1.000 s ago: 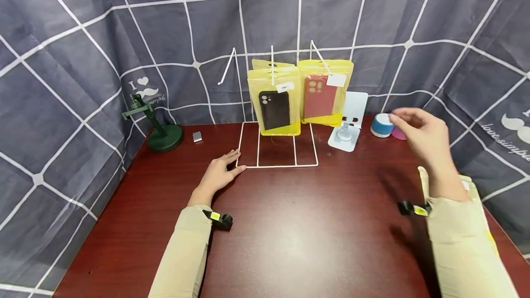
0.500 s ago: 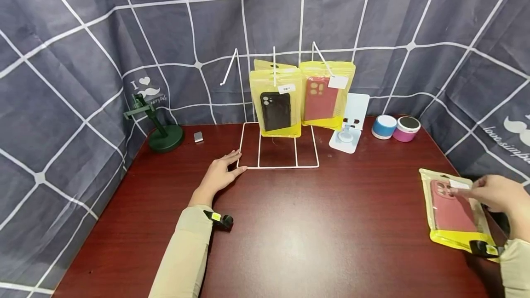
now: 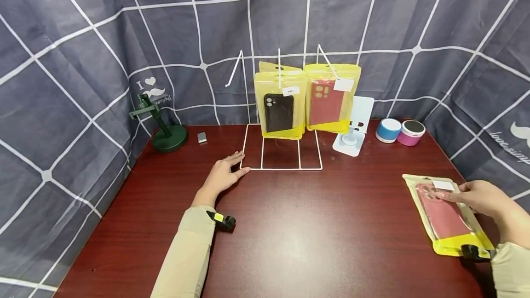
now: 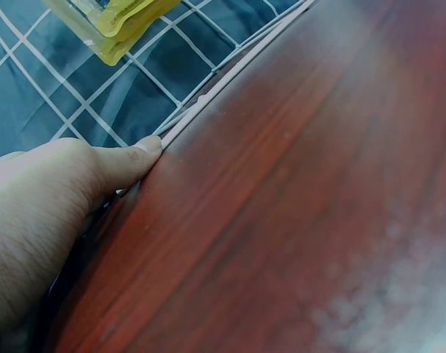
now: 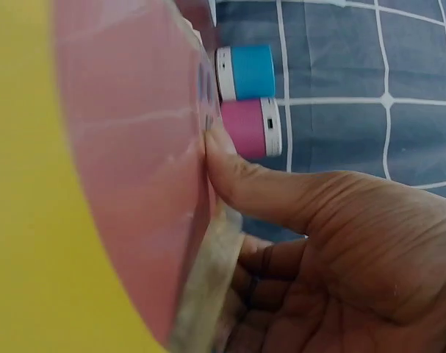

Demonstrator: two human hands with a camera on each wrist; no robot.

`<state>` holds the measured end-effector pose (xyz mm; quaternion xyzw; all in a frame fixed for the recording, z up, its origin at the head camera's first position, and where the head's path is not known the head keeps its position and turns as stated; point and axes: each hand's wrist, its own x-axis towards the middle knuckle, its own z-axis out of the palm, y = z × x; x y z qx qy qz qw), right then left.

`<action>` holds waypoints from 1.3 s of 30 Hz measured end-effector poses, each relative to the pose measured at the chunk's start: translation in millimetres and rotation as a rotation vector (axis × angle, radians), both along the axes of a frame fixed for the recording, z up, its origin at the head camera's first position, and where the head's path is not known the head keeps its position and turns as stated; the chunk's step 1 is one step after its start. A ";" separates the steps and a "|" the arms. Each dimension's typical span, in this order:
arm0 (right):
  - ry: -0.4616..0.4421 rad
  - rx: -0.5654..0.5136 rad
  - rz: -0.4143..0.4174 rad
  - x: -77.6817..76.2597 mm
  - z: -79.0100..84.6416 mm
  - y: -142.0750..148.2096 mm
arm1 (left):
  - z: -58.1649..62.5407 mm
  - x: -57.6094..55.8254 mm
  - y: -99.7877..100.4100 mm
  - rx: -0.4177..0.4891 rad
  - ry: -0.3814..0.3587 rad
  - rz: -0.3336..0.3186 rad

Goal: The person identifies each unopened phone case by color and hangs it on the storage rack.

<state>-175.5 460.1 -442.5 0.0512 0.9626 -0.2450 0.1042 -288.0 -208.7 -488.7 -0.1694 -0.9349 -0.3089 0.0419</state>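
My right hand pinches the right edge of a yellow, clear-fronted pouch with a pink phone case inside. In the right wrist view the thumb presses the pouch's front, and the fingers go behind it. My left hand rests at the front left corner of a white wire display rack, its fingers extended and its thumb touching the wire in the left wrist view. Pouches hang from two of the rack's hooks: a black phone case pouch in the middle and a pink phone case pouch on the right. The left hook is bare.
Behind the rack stands a light blue phone stand. Blue and pink round speakers sit at the back right. A dark green stand and a small silver object are at the back left.
My right hand has moved from near the speakers down to the pouch on the right, pinched it and shifted it slightly left. My left hand has stayed at the rack's corner.
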 end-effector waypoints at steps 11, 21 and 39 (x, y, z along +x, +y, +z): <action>0.111 -0.302 -0.010 -11.7 5.5 -32.8 | 2.0 1.0 1.6 -0.001 0.000 -0.005; 0.207 -1.101 -0.132 -26.0 42.4 -65.7 | 2.3 -0.6 1.2 -0.004 0.004 -0.008; 0.658 -1.271 0.111 -53.5 142.2 -212.2 | 1.6 -1.1 0.6 -0.014 0.016 -0.015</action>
